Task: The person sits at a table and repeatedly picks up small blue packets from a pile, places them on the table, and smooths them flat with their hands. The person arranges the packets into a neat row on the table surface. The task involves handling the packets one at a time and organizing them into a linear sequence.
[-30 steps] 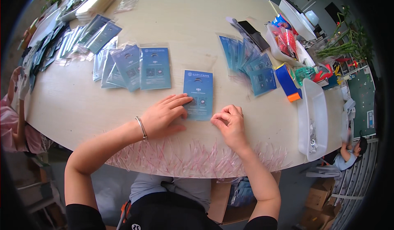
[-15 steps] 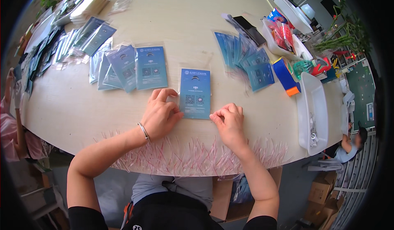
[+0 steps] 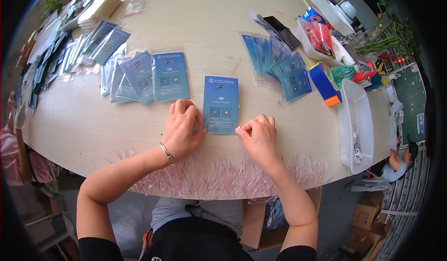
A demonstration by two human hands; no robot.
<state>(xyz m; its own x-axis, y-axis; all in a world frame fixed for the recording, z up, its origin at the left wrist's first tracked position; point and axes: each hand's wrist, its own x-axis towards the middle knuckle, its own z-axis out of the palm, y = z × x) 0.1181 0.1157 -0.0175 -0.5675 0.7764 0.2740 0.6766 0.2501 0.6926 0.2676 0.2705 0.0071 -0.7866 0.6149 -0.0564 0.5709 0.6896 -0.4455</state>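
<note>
A blue card in a clear plastic sleeve (image 3: 221,93) lies flat on the table in front of me, its sleeve flap pointing away. My left hand (image 3: 183,127) is closed at its lower left corner, thumb and fingertip on the edge. At the opposite lower corner, my right hand (image 3: 259,137) pinches the sleeve's edge between thumb and forefinger. Similar sleeved cards (image 3: 170,77) are fanned beyond my left hand, and another fanned group (image 3: 295,81) lies to the far right. Thin red-and-clear strips (image 3: 223,177) spread along the near table edge, below both hands.
On the right stand a long white tray (image 3: 356,135) with metal pieces, a blue-and-orange box (image 3: 324,86) and a bin of red packets (image 3: 321,40). A dark phone (image 3: 281,30) lies behind the right-hand cards. More cards (image 3: 56,56) crowd the far left. Other people sit at both sides.
My hands stay at the card's lower corners; the left fingers have drawn slightly closer together. The card stays in place. Part of another person now shows at the far top right.
</note>
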